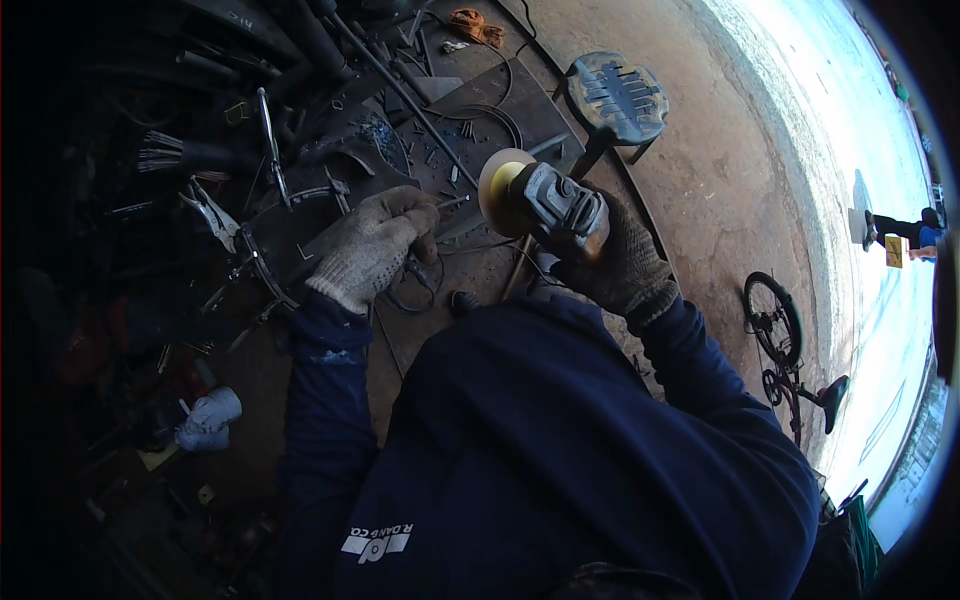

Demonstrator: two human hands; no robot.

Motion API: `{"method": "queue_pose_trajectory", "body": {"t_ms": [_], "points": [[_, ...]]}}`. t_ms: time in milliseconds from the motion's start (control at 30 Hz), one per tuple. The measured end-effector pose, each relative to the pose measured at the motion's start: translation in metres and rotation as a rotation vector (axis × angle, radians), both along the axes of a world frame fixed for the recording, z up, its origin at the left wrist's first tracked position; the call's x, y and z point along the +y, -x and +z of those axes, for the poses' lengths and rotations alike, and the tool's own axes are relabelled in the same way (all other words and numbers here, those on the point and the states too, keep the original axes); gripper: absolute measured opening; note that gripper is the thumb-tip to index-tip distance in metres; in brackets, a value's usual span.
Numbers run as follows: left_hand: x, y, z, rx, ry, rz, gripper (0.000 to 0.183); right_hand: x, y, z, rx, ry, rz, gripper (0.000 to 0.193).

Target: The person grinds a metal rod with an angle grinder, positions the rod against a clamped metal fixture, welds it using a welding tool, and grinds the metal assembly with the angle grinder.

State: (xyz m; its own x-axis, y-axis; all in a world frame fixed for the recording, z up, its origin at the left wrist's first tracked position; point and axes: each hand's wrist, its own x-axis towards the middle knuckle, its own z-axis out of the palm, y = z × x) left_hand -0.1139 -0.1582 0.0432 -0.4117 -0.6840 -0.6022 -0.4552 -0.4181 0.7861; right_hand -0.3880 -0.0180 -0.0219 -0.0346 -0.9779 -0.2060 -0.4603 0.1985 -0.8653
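My right hand (630, 265), in a worn knit glove, is wrapped round an angle grinder (562, 203). The grinder's thin disc (492, 197) faces left, with a yellowish centre. My left hand (372, 248), in a pale gloved knit, pinches a small thin metal piece (454, 201) whose tip points at the disc. A narrow gap shows between tip and disc. Below both hands lies a dark metal work table (480, 100) with small cut pieces scattered on it. A cable (432, 290) loops just under my left hand.
Locking pliers (212, 215) and clamps hang along a curved bar on the left, near a bundle of rods (160, 152). A plastic stool (618, 97) stands beyond the table. An orange cloth (477, 27) lies at the far end. A bicycle (778, 340) and a distant person (900, 232) are at right.
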Motion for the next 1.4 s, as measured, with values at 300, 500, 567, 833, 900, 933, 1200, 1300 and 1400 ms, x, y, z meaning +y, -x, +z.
{"method": "queue_pose_trajectory", "body": {"t_ms": [300,500,567,833,900,933,1200,1300,1400], "points": [[0.000,0.005,0.003,0.003,0.006,-0.017,0.021,0.000,0.002,-0.023,-0.009,0.036,0.030,0.104],[-0.001,0.004,0.000,-0.019,0.015,-0.028,0.021,-0.002,0.000,-0.021,0.000,0.015,0.006,0.103],[-0.001,0.004,0.000,-0.025,0.014,-0.025,0.021,-0.001,0.000,-0.022,0.022,0.030,0.021,0.103],[-0.001,0.003,0.000,-0.031,0.004,-0.003,0.020,-0.001,-0.001,-0.020,0.032,0.057,0.048,0.103],[-0.001,0.002,0.000,-0.045,0.007,-0.011,0.023,-0.001,-0.001,-0.020,0.030,0.058,0.050,0.103],[-0.001,0.002,0.000,-0.043,0.003,-0.010,0.021,-0.002,-0.001,-0.019,0.031,0.060,0.051,0.103],[-0.001,0.002,-0.001,-0.029,-0.010,0.030,0.016,-0.001,-0.001,-0.017,0.003,0.049,0.015,0.103],[-0.003,-0.001,-0.005,-0.003,-0.052,0.064,0.014,0.000,0.000,-0.022,0.051,0.100,0.042,0.103],[-0.003,0.003,-0.001,-0.062,-0.052,0.039,0.013,-0.003,0.001,-0.020,0.034,0.067,0.053,0.104]]}}
